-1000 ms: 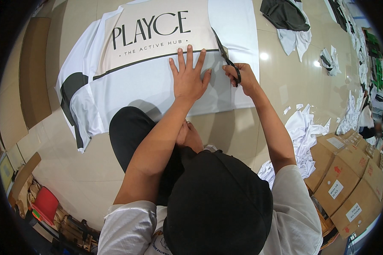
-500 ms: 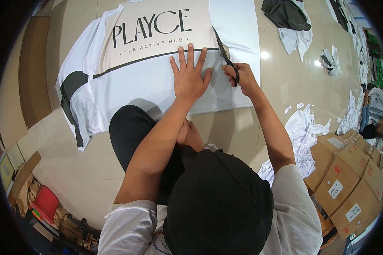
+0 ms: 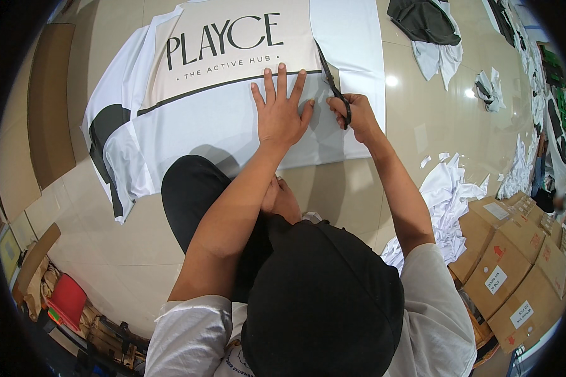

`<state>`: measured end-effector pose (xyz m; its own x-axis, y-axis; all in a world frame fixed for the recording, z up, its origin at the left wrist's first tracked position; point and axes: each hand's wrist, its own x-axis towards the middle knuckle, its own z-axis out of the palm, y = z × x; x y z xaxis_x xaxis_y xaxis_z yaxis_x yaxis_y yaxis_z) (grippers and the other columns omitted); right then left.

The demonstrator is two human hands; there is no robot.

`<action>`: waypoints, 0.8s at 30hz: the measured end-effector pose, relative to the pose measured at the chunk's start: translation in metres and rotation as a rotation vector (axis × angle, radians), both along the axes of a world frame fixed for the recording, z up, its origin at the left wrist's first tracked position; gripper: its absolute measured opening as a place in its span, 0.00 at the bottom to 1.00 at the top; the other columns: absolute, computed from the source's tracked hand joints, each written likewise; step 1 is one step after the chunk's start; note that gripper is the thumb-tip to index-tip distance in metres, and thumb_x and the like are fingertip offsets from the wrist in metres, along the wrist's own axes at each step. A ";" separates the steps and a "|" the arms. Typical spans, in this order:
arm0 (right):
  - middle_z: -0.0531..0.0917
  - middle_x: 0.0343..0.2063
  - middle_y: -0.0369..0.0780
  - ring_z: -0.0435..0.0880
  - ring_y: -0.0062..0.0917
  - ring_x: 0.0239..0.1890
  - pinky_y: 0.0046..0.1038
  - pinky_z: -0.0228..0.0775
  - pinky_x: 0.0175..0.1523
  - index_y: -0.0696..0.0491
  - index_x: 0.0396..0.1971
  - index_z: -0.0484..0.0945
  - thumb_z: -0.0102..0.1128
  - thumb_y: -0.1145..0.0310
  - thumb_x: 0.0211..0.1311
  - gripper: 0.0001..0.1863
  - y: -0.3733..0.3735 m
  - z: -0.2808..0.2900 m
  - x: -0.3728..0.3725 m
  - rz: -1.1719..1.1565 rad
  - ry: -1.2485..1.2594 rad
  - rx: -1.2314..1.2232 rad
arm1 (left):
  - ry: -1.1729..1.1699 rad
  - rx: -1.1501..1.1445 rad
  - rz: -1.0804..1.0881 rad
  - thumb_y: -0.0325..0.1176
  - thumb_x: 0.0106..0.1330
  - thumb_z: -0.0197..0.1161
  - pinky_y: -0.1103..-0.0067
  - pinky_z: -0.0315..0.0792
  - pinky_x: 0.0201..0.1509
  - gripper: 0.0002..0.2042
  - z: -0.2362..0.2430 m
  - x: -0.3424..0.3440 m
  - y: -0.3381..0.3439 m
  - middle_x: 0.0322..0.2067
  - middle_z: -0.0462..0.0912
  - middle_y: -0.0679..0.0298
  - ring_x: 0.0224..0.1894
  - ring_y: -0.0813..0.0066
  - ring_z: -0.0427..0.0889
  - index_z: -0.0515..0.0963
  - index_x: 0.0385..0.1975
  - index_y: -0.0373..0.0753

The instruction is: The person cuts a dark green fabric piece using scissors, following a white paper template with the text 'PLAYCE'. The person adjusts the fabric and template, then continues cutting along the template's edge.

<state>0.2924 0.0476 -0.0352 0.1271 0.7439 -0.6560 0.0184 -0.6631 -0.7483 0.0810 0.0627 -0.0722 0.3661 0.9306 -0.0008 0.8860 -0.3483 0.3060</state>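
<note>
A large printed fabric sheet (image 3: 201, 113), white with a beige panel, dark lettering and a black line, lies spread on the floor. My left hand (image 3: 282, 114) presses flat on its lower part, fingers spread across the black line. To the right, my right hand (image 3: 357, 116) grips black scissors (image 3: 334, 91) by the handles. Their blades point away from me along the beige panel's right edge, where a gap in the fabric shows bare floor. Left of the panel, a black curved print (image 3: 107, 122) shows on folded white cloth.
White fabric scraps (image 3: 443, 201) lie heaped at the right, near stacked cardboard boxes (image 3: 498, 270). Dark and white cloth pieces (image 3: 424, 22) rest at the far right. Flat cardboard (image 3: 50, 94) leans at the left, above a red object (image 3: 68, 301). Another person (image 3: 550, 188) is partly visible at the right edge.
My right hand and the scissors handles have shifted very slightly to the left. My left hand stays in place. The person at the far right edge has changed posture.
</note>
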 end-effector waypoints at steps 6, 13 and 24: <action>0.79 0.18 0.33 0.75 0.16 0.16 0.22 0.64 0.22 0.58 0.28 0.84 0.79 0.59 0.65 0.18 -0.002 0.000 -0.004 -0.009 0.010 0.000 | 0.010 -0.012 -0.003 0.57 0.82 0.55 0.32 0.41 0.84 0.36 0.001 0.000 0.000 0.86 0.51 0.49 0.87 0.35 0.44 0.59 0.87 0.57; 0.78 0.18 0.33 0.75 0.17 0.16 0.23 0.64 0.23 0.57 0.27 0.83 0.79 0.54 0.65 0.21 0.004 0.011 -0.011 -0.038 0.015 -0.024 | 0.000 -0.022 0.005 0.57 0.82 0.55 0.33 0.40 0.84 0.36 0.002 0.000 0.000 0.86 0.50 0.49 0.87 0.35 0.44 0.58 0.87 0.58; 0.78 0.18 0.34 0.74 0.20 0.16 0.26 0.61 0.23 0.60 0.29 0.83 0.79 0.56 0.63 0.21 0.023 0.000 -0.017 -0.082 0.057 0.028 | 0.031 -0.047 0.004 0.58 0.83 0.53 0.34 0.39 0.85 0.36 0.005 0.000 0.000 0.87 0.48 0.51 0.88 0.37 0.42 0.57 0.88 0.59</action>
<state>0.2755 0.0707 -0.0354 0.1513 0.7508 -0.6430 -0.0781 -0.6393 -0.7649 0.0813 0.0630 -0.0677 0.3614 0.9307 -0.0558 0.8968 -0.3306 0.2941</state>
